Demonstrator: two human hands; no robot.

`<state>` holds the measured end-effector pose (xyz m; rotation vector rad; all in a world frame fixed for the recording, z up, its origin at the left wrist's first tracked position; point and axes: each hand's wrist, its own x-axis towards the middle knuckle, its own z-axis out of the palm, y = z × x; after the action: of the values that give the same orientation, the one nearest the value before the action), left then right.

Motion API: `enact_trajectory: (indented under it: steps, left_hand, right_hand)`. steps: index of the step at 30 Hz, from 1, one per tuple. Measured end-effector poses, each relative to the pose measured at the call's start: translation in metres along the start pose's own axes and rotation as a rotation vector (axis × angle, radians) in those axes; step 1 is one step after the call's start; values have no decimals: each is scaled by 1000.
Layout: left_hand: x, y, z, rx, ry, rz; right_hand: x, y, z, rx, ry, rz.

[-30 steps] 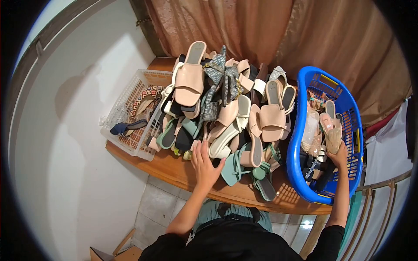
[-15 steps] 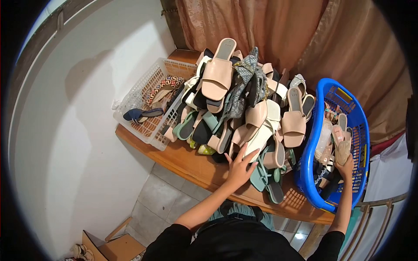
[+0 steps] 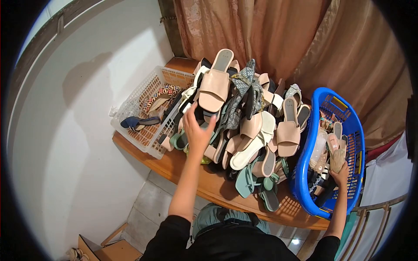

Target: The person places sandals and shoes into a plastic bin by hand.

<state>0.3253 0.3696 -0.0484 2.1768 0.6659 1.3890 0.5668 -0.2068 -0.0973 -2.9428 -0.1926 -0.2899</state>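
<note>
A large pile of sandals lies on the wooden table [image 3: 152, 162]. My left hand [image 3: 198, 132], fingers spread, is at the front of the pile, just below a beige slide sandal [image 3: 214, 87] on top. To its right lie a cream sandal [image 3: 244, 155] and a green strappy sandal [image 3: 246, 180]. My right hand [image 3: 341, 176] is inside the blue basket [image 3: 308, 152], its fingers closed round the lower end of a beige shoe [image 3: 337, 160]. Other shoes lie around it in the basket.
A clear plastic crate [image 3: 141, 102] on the left holds a patterned shoe [image 3: 162, 96] and a navy shoe [image 3: 140, 122]. Brown curtains [image 3: 278, 39] hang behind the table. An open cardboard box [image 3: 117, 251] sits on the floor at lower left.
My left hand has left the cream sandal and moved left and up to below the top beige slide. My right hand stays on the shoe in the basket. The view has shifted slightly.
</note>
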Motion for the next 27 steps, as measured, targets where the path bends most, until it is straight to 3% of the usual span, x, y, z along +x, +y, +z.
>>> enact_trajectory:
  steps: [3, 5, 7, 8, 12, 17, 22, 27]
  left_hand:
    - [46, -8, 25, -68, -61, -110]
    - [61, -15, 46, -71, -267, -277]
    - [63, -3, 49, -23, -255, -301]
    - [59, -11, 57, -1, -222, -211]
    - [36, 6, 61, -198, -211, -223]
    - [27, 15, 62, -236, -204, -56]
    - [28, 38, 51, -123, -362, -8]
    - [13, 53, 58, -68, -306, 136]
  right_hand:
    - [0, -4, -3, 16, -16, 2]
    - [-1, -5, -2, 12, -3, -2]
    - [0, -7, -3, 16, 12, -14]
    - [0, -7, -4, 20, -1, -5]
    - [-1, -6, -3, 23, 5, -10]
    - [-1, -4, -1, 37, 5, -20]
    - [0, -3, 1, 40, 25, -35]
    - [-1, -1, 2, 37, 29, -42]
